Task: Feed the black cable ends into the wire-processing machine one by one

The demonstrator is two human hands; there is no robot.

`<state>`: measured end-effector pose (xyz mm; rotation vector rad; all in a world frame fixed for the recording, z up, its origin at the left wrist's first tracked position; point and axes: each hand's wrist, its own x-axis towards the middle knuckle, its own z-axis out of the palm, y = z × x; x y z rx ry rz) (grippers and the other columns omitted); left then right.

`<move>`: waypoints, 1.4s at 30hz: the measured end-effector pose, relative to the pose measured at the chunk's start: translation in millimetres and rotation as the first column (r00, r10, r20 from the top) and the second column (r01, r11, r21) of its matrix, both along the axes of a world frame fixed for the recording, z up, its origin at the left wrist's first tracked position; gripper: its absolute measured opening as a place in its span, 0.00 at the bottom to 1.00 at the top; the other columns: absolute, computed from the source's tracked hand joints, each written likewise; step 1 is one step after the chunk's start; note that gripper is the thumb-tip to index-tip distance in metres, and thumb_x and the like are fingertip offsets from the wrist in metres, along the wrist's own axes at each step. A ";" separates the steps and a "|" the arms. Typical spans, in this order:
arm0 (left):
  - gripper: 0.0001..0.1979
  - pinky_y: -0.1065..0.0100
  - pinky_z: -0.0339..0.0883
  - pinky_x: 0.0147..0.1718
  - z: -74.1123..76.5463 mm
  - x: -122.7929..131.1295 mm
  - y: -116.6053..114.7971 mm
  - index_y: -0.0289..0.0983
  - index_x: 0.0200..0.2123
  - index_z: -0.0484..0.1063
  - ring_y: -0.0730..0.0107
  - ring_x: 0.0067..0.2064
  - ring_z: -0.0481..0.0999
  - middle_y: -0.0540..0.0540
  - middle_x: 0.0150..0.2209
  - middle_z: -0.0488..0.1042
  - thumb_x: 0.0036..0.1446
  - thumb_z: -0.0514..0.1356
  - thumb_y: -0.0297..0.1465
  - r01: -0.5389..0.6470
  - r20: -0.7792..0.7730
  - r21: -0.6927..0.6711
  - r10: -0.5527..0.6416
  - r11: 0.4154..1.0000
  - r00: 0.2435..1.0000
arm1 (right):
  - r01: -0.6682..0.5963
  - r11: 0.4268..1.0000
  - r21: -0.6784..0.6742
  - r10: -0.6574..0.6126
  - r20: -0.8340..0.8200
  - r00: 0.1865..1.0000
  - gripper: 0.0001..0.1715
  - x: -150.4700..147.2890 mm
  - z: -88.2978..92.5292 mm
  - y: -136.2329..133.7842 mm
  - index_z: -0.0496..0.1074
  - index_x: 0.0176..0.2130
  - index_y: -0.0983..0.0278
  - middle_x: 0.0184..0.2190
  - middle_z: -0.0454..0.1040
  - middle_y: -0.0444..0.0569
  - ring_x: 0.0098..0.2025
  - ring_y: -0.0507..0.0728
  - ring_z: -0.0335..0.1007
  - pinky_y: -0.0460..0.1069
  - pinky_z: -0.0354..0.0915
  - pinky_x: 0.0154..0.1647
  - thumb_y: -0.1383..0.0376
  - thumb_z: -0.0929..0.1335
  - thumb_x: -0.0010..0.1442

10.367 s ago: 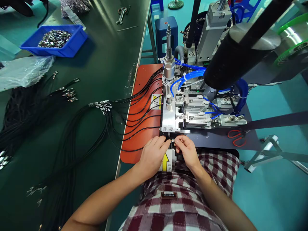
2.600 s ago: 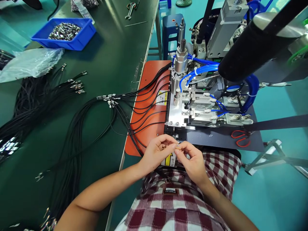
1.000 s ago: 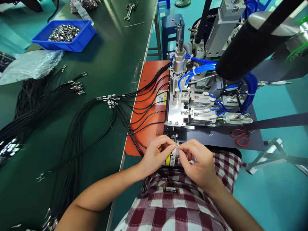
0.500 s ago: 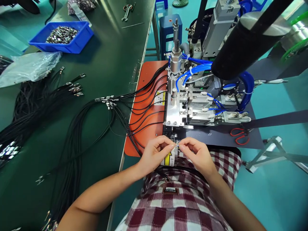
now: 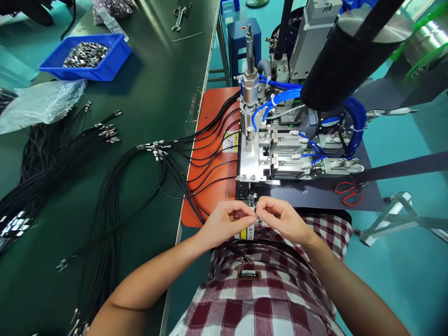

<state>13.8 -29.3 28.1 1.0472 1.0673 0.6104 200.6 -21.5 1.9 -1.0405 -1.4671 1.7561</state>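
My left hand [image 5: 229, 219] and my right hand [image 5: 282, 219] meet in front of the machine, thumbs and forefingers pinched. Between the fingertips shows a thin pale wire end [image 5: 258, 220], mostly covered by the fingers. Just beyond the hands is the black block at the front of the machine [image 5: 249, 165]. Under my left hand a label with yellow and white areas [image 5: 247, 233] partly shows. Black cables [image 5: 199, 207] run across the orange plate [image 5: 213, 196] beside my left hand.
On the green table [image 5: 157, 98] lie bundles of black cables [image 5: 108, 210] with metal ends, a blue bin [image 5: 115, 58] of small metal parts, a plastic bag [image 5: 45, 98] and a wrench [image 5: 179, 21]. Red-handled scissors [image 5: 350, 193] rest right of my hands.
My right hand has turned slightly and shifted left, its fingertips closer to those of my left hand. The pinch stays at nearly the same place. The view has shifted a little.
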 end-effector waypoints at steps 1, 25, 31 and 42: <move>0.12 0.76 0.55 0.20 -0.5 -0.4 0.2 0.31 0.29 0.74 0.79 0.23 0.62 0.49 0.23 0.68 0.51 0.65 0.37 0.014 -0.006 0.003 -0.014 1.000 1.000 | -0.022 0.999 0.032 0.022 0.005 1.000 0.14 0.2 0.4 2.0 0.67 0.29 0.63 0.25 0.63 0.43 0.27 0.51 0.57 0.46 0.59 0.27 0.57 0.65 0.62; 0.12 0.77 0.53 0.19 0.6 6.3 -3.9 0.32 0.28 0.72 0.82 0.20 0.57 0.55 0.19 0.62 0.52 0.65 0.36 -0.198 0.036 0.059 0.196 0.978 0.980 | 0.332 0.937 -0.109 -0.318 0.129 0.939 0.11 -13.5 7.0 -15.5 0.72 0.27 0.65 0.20 0.66 0.42 0.21 0.49 0.58 0.45 0.57 0.20 0.59 0.71 0.53; 0.12 0.76 0.56 0.21 -0.9 6.8 -4.0 0.31 0.28 0.73 0.80 0.23 0.60 0.52 0.21 0.65 0.53 0.65 0.36 -0.192 0.037 0.100 0.189 0.976 0.981 | 0.269 0.926 -0.263 -0.269 0.037 0.962 0.12 -11.7 2.3 -12.3 0.74 0.28 0.65 0.19 0.66 0.41 0.20 0.48 0.57 0.45 0.57 0.20 0.58 0.72 0.51; 0.09 0.74 0.59 0.27 -5.3 5.8 -6.4 0.32 0.30 0.73 0.77 0.27 0.65 0.50 0.26 0.68 0.54 0.63 0.33 -0.180 -0.004 0.172 0.183 0.969 0.983 | 0.124 0.902 0.413 -0.272 0.323 0.906 0.05 -6.7 11.6 -14.8 0.72 0.30 0.64 0.25 0.72 0.45 0.25 0.51 0.63 0.48 0.59 0.28 0.68 0.67 0.58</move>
